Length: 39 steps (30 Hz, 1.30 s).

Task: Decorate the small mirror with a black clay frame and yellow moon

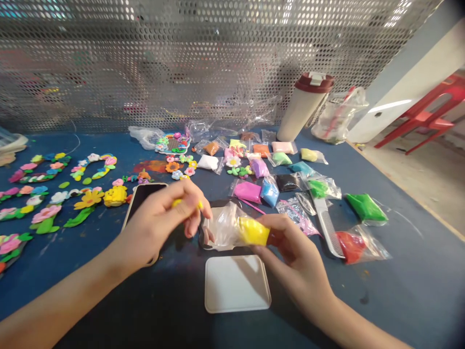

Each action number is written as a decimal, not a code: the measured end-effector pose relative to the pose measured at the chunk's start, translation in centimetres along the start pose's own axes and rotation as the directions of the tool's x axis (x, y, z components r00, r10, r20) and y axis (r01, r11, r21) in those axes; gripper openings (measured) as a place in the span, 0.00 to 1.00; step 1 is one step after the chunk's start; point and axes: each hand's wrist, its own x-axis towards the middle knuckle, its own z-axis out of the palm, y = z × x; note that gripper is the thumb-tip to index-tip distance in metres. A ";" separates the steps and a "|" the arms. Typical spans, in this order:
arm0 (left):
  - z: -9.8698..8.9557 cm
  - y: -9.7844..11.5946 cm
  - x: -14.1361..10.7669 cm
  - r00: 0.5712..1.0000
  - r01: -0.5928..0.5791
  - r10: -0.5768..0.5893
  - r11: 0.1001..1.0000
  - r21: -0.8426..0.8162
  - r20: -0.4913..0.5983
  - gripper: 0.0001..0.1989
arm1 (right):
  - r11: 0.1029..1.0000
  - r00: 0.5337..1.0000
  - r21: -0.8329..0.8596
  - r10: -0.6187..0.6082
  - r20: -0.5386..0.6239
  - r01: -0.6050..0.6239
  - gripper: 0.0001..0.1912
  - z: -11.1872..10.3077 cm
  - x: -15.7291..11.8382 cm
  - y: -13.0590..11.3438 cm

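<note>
- The left hand (160, 228) is nearly closed, pinching a yellow clay bit (177, 203) between thumb and fingers.
- The right hand (292, 252) grips a clear bag (222, 228) holding yellow clay (254, 231).
- A phone (143, 196) lies under the left hand.
- A white tray (237, 284) sits nearer the body, between the hands, on the tabletop (407, 291).
- A comb (325, 225) and bagged clay (365, 208) lie beyond the right hand.
- Clay flowers (89, 198) lie left of the left hand.

A white plastic tray (237, 284) sat below the right hand (290, 252), a white comb (327, 228) lay beside it, clay flowers (89, 198) lay left of the left hand (156, 228)
</note>
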 end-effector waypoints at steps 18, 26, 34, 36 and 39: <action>1.8 -1.3 0.1 0.907 0.389 -0.335 0.899 -0.201 0.254 0.12 | 0.971 0.964 0.204 0.168 -0.206 -0.126 0.22 -2.1 2.3 0.6; 2.9 -2.1 -0.1 0.887 0.360 -0.306 0.927 -0.101 0.345 0.21 | 1.000 0.999 0.009 -0.025 0.019 0.025 0.14 -0.8 1.3 0.5; 3.2 -1.5 -0.7 0.905 0.296 -0.330 0.942 0.161 0.269 0.16 | 0.975 0.937 0.033 0.201 0.286 -0.219 0.17 -0.1 0.8 -0.3; 3.1 -1.3 -0.8 0.909 0.260 -0.319 0.937 0.234 0.268 0.15 | 0.961 0.917 0.059 0.240 0.318 -0.272 0.14 0.0 0.9 -0.5; 2.9 -1.0 -0.9 0.928 0.202 -0.273 0.941 0.272 0.253 0.17 | 0.918 0.895 0.171 0.285 0.343 -0.358 0.12 0.0 1.0 -0.7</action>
